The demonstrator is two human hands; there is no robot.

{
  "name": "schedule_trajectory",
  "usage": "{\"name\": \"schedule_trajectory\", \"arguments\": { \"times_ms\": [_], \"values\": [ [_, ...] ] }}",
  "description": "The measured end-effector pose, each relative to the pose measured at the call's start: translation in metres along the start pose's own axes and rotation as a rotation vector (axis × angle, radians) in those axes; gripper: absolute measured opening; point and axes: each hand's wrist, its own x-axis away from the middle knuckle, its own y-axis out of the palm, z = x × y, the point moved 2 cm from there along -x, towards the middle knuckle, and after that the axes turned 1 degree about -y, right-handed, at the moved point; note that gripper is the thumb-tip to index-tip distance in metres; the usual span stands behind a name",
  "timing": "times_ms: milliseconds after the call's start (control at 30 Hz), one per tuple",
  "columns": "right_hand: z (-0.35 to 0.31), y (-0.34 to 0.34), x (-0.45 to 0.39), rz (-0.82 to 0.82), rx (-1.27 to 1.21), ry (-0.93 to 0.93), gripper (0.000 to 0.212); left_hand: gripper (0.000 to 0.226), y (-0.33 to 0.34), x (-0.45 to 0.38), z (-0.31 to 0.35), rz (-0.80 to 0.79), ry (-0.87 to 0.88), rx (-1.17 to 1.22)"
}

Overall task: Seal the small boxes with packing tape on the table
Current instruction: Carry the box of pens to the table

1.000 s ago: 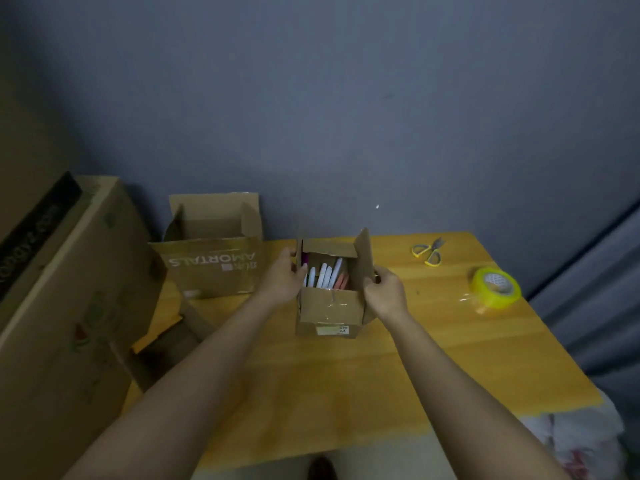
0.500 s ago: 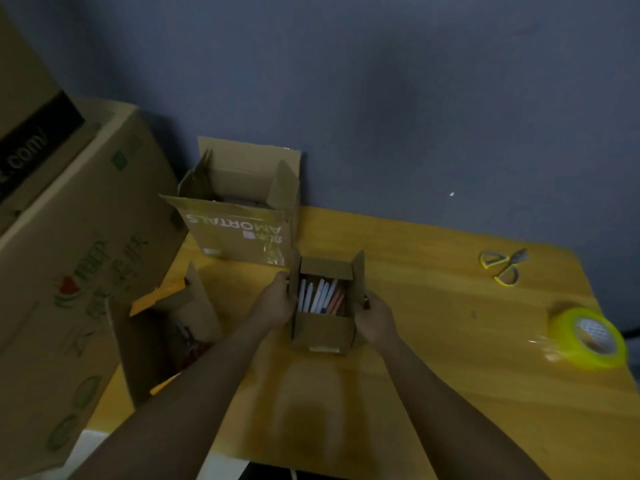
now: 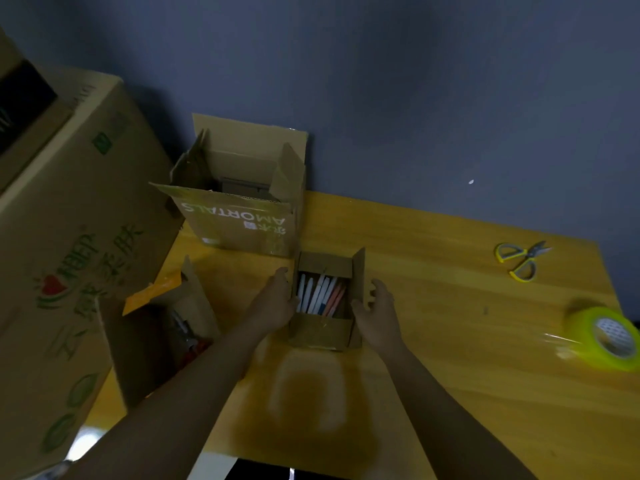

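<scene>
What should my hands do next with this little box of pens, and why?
Probably fold the flaps shut first: the small box is open with pens showing, both hands flank it, and the tape roll lies untouched off to the right.

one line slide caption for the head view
Both hands, left and right, flank an open small box of pens; tape roll and scissors wait right.

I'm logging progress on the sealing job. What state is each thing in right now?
small box: upright, flaps open, untaped, pens inside
left hand: fingers on the small box's left side
right hand: at the box's right flap, contact unclear
tape roll: lying on the table, untouched
scissors: on the table, blades nearly closed
printed box: flaps open
box at the table's left edge: open
</scene>
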Motion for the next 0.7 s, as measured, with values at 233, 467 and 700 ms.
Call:
{"name": "schedule_trajectory", "arguments": {
  "times_ms": [233,467,700],
  "values": [
    [-0.042,-0.004,-0.012,0.262,0.609,-0.672,0.042,0.043,-0.012,-0.011,0.025,0.247,0.334,-0.382],
    [-0.070,0.028,-0.067,-0.143,1.107,-0.455,0.065,0.047,0.000,-0.058,0.050,0.043,0.359,-0.688],
    [-0.059,0.027,-0.090,-0.174,1.391,-0.454,0.044,0.048,0.005,-0.087,0.055,-0.007,0.382,-1.107]
  ]
}}
